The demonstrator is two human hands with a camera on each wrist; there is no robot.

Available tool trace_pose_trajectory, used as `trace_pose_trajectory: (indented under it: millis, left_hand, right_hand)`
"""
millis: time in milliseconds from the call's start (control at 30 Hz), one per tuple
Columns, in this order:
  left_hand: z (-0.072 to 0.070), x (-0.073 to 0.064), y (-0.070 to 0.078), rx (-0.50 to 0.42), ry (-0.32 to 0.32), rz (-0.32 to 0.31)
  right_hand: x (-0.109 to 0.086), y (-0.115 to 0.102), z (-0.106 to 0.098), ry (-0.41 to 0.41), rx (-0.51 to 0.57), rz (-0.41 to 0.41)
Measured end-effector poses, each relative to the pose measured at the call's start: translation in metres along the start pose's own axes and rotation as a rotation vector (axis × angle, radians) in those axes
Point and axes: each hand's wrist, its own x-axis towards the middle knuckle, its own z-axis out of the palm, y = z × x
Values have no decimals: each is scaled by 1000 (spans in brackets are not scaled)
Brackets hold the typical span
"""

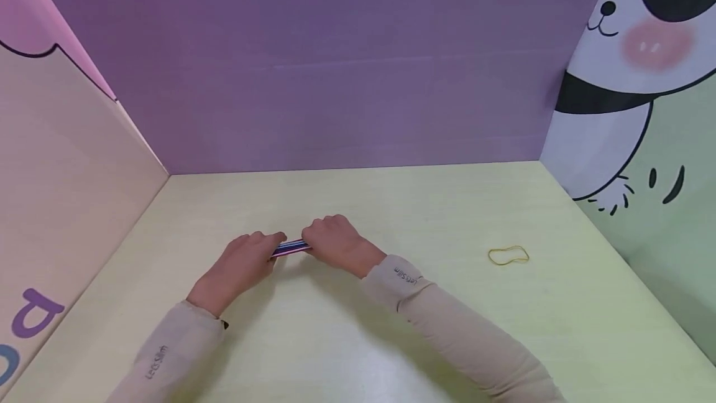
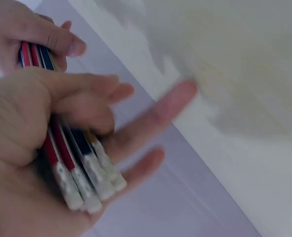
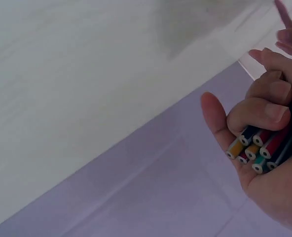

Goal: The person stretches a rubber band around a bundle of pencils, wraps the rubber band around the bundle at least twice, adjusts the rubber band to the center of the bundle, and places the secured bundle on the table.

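Observation:
A bundle of pencils [image 1: 292, 247] stretches between my two hands, above the pale table. My left hand [image 1: 244, 264] grips one end; in the left wrist view its thumb and some fingers wrap the pencils [image 2: 62, 148], while other fingers extend outward. White eraser ends in metal collars stick out past that palm. My right hand [image 1: 339, 244] grips the other end with curled fingers. In the right wrist view several flat, unsharpened pencil ends [image 3: 257, 150] in red, yellow, green and dark blue show beside its fingers [image 3: 264, 113]. The middle of each grip is hidden.
A thin yellow rubber band [image 1: 508, 255] lies on the table [image 1: 425, 216] to the right. A purple wall [image 1: 358, 104] stands at the back, with printed panels at the left [image 1: 61, 160] and the right [image 1: 665, 229].

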Motion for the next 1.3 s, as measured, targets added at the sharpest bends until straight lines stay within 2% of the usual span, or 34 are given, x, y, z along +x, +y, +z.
trace_pose_trajectory:
  millis: [133,200,267,333,400,467,633,700,833,900,967,1067,1200,1300]
  left_hand:
    - [6,16,18,123,144,-4]
    - [7,24,28,155,197,0]
    - [7,30,37,140,206,9]
    - [5,33,44,77,177,9]
    - [3,35,49,-21,120,3]
    - [1,36,53,-122,60,2]
    - [-2,38,58,-394,-44,-21]
    - [-4,37,59,-557,-97,-42]
    - [-6,35,64,-935,-192,-87]
    - [-6,35,68,-1104,-256,-100]
    - [-4,34,72,-1226,-335,-106]
    - [-1,33,80,-1328,-439,-93]
    - [4,33,87,-1400,-505,-45]
    - [8,34,91,-1456,-544,-30]
  right_hand:
    - [-11,10,-13,16,-20,14]
    - [-18,15,-21,35,-31,32]
    - [-25,20,-27,60,-37,41]
    - [-33,25,-32,88,-16,36]
    - [-43,32,-36,111,35,18]
    - [-55,42,-40,123,143,0]
    - [-84,67,-48,100,616,79]
    - [-92,74,-49,100,815,116]
    - [-99,76,-48,160,1162,49]
    - [-101,74,-48,212,1289,1]
    - [-102,70,-50,281,1314,-30]
    - [-102,62,-52,381,1210,-28]
    - [-101,56,-52,495,1011,10]
    - [-102,55,-51,563,956,31]
